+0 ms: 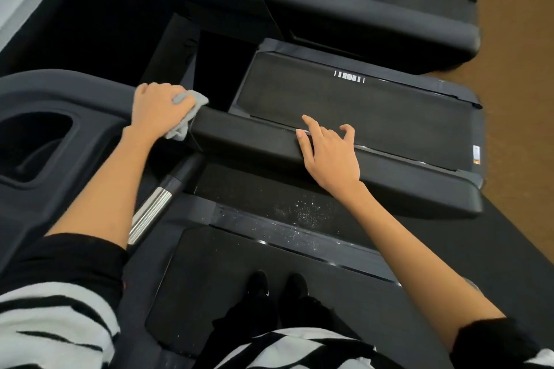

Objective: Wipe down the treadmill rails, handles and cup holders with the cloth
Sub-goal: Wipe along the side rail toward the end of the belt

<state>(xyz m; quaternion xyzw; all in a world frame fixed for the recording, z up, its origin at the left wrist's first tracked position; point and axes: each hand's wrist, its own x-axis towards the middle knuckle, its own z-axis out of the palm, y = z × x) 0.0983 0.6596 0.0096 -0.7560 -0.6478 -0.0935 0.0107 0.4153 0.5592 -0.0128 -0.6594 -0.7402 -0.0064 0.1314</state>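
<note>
Left hand [160, 106] gripped crumpled grey cloth [187, 112] on padded black treadmill rail [254, 141]; right hand [328, 153] rested spread; long, firm strokes advised.

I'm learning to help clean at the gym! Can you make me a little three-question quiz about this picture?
1. True or false: the left hand holds the grey cloth against the black side rail.
2. What is the right hand doing? A) gripping a bottle B) resting with relaxed fingers on the rail C) holding the cloth
3. Fill in: the white specks lie on the dark strip ____ the rail, nearer the person.

Key: 1 true; 2 B; 3 below.
</note>
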